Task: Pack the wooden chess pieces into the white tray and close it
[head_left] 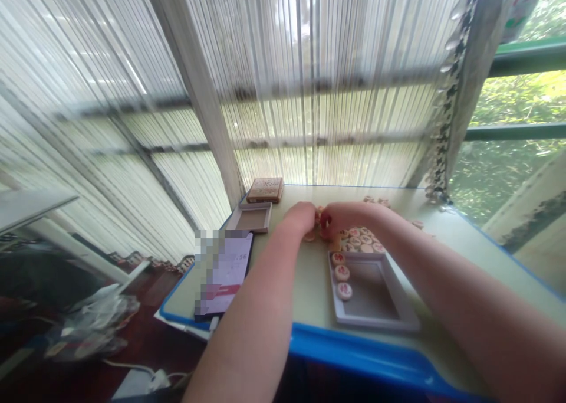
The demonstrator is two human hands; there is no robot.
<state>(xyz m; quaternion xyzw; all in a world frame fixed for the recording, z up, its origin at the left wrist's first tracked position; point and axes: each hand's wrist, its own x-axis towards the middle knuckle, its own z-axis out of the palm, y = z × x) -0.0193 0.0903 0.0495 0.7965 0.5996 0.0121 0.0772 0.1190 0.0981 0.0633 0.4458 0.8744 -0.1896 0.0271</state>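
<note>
Left hand [302, 217] and right hand [332, 219] are poising close together, finger closure indeterminable, while xiangqi pieces [354, 232] are lying just nearside of the right, where its low sweep could scatter them.

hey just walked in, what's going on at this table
A person has both hands together over the table, the left hand and right hand meeting among small round pieces; what exactly the fingers grip is too blurred to tell. More pieces lie beside the right forearm. Three pieces sit in a line along the left side of the nearer tray.
</note>
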